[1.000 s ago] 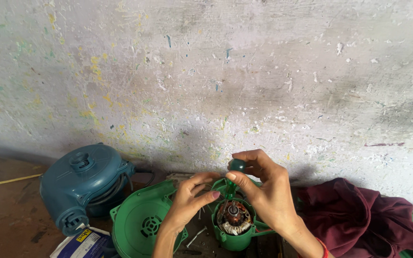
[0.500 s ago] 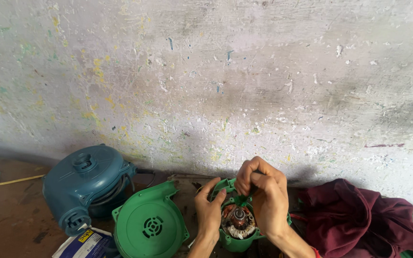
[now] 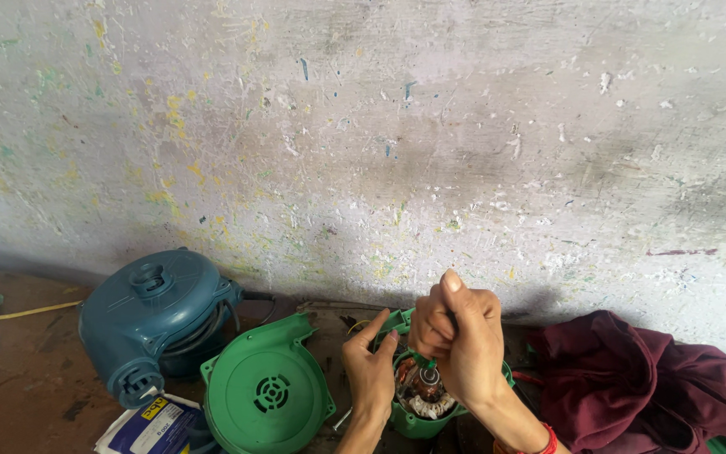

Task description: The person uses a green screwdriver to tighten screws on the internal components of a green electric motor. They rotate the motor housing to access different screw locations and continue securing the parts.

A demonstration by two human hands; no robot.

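A green motor housing [image 3: 418, 420] with copper windings and a rotor inside stands on the brown bench, low in the head view. My left hand [image 3: 371, 370] rests against its left rim, fingers bent around the edge. My right hand [image 3: 462, 340] is closed in a fist just above the opening, gripping a small part or tool that its fingers mostly hide. A green round blower cover [image 3: 264, 391] with a central grille lies to the left of the housing.
A blue-grey blower [image 3: 157, 315] sits at the left against the paint-flecked wall. A blue and white box [image 3: 155, 424] lies below it. A dark red cloth [image 3: 640, 387] is heaped at the right. A yellow stick [image 3: 18, 314] lies far left.
My right hand has dropped from a raised pinch holding a small green piece down onto the housing and closed into a fist. My left hand slid to the housing's left rim.
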